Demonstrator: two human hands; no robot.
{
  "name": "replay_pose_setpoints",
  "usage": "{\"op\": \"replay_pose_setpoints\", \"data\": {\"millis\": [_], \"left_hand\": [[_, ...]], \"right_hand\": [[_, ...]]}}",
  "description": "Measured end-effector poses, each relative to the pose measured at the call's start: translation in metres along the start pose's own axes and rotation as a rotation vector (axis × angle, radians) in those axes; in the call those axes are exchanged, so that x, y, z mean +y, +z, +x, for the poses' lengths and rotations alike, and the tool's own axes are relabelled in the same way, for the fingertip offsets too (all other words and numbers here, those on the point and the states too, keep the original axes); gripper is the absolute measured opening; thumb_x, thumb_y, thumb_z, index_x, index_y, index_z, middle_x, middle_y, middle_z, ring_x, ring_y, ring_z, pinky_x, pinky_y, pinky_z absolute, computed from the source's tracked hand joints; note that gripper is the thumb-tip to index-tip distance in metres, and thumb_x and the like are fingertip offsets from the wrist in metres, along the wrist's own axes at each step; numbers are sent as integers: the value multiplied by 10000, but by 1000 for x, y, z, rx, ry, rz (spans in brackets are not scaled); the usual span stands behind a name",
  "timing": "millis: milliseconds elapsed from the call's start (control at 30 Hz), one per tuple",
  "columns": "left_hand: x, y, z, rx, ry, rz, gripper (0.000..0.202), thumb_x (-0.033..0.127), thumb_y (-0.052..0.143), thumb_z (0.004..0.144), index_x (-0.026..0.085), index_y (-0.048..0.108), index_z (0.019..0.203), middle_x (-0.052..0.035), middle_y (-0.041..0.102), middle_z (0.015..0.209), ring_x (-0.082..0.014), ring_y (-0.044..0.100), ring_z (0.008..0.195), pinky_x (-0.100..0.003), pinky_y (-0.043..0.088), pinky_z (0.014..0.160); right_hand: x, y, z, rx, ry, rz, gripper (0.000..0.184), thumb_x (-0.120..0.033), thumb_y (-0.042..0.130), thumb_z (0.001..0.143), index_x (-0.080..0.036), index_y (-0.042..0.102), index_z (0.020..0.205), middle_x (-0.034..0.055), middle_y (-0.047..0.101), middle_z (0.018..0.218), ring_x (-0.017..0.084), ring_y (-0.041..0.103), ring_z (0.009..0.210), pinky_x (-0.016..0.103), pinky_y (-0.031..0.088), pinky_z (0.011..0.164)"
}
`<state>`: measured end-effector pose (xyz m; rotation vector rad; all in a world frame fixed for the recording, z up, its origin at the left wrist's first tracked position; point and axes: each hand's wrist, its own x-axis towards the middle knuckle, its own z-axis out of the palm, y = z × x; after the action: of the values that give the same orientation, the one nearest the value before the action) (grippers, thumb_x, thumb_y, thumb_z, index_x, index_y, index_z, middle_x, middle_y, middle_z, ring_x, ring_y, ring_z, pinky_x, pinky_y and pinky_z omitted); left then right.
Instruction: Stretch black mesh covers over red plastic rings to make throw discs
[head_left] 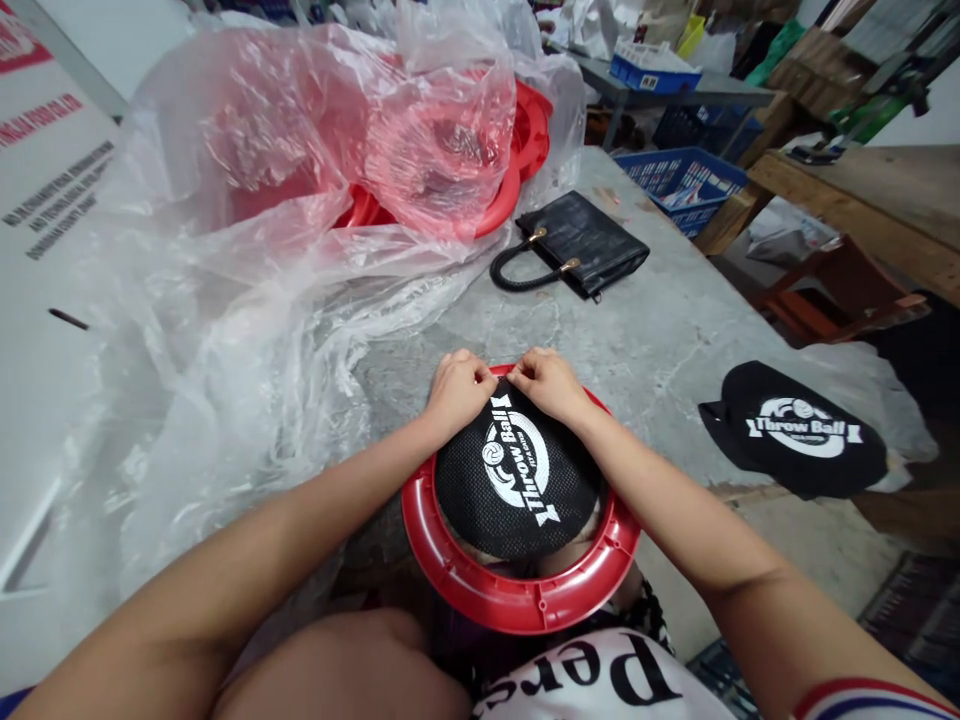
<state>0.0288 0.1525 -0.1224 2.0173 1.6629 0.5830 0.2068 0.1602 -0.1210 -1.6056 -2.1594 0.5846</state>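
Observation:
A red plastic ring (517,590) rests against the table's near edge and my lap. A black mesh cloth (517,480) printed "Throw Ball" in white lies stretched over its opening. My left hand (459,385) and my right hand (546,382) sit side by side at the ring's far rim, fingers curled, both pinching the cloth's top edge there. The near edge of the cloth hangs loose inside the ring.
A large clear plastic bag (247,250) holding several red rings (517,150) fills the left of the grey table (660,330). A black handbag (574,245) lies behind. Another black printed cloth (799,430) lies at the right. Blue crates (682,180) and wooden furniture stand beyond.

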Motion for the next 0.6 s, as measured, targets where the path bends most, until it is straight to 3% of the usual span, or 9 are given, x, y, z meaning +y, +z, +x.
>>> {"op": "replay_pose_setpoints", "data": {"millis": [600], "left_hand": [[-4, 8, 10, 23, -42, 52, 161, 153, 562, 803, 197, 578, 649, -69, 628, 904, -237, 570, 972, -369, 452, 928]], "right_hand": [[-4, 7, 4, 45, 60, -110, 151, -189, 562, 884, -185, 648, 759, 68, 674, 870, 213, 563, 871, 324, 421, 835]]}}
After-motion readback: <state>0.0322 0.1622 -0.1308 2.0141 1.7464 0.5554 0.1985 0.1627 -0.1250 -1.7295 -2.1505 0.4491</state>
